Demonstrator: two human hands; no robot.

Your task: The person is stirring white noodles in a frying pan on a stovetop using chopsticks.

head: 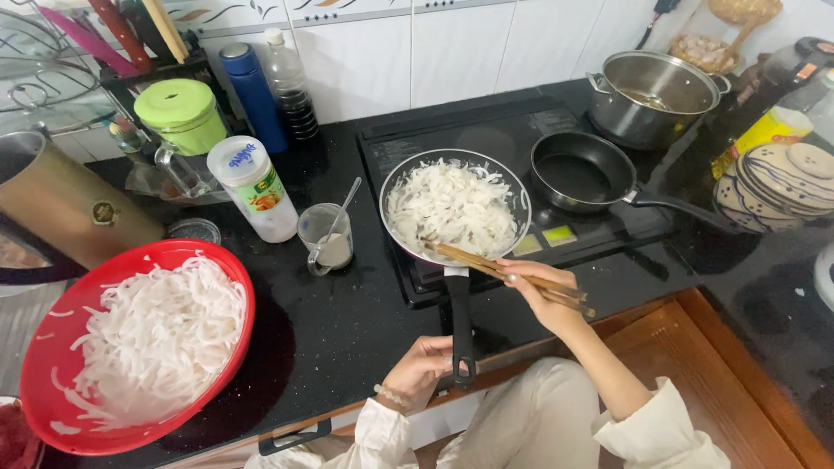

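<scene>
White sleeves and light trousers fill the bottom centre of the frame, closest to the camera. From there the left hand (419, 369) closes around the end of the black handle (459, 326) of the frying pan (454, 206), fingers wrapped, holding it steady. The right hand (540, 295) grips a pair of wooden chopsticks (508, 274) near their thick end, in a narrow pinch; the tips rest at the near rim of the pan, touching the white shredded strips (452, 204) that fill it. The pan sits on the left zone of the black cooktop (521, 139), in the middle of the frame.

To do this stirring well, I judge the left hand should keep the handle firm so the pan does not turn, and the chopsticks should lift and turn the strips from the rim toward the centre, because the pan is full and strips can easily fall over the edge.

Around it: an empty black pan (580, 176) stands just beside on the right, its handle pointing to the right, and a steel pot (651, 95) is behind it. A red bowl (52, 356) with more white strips lies at lower left, well apart. A small cup with a spoon (328, 239) and a white-capped bottle (254, 187) stand near the pan's left side; a wide movement could knock them.
</scene>
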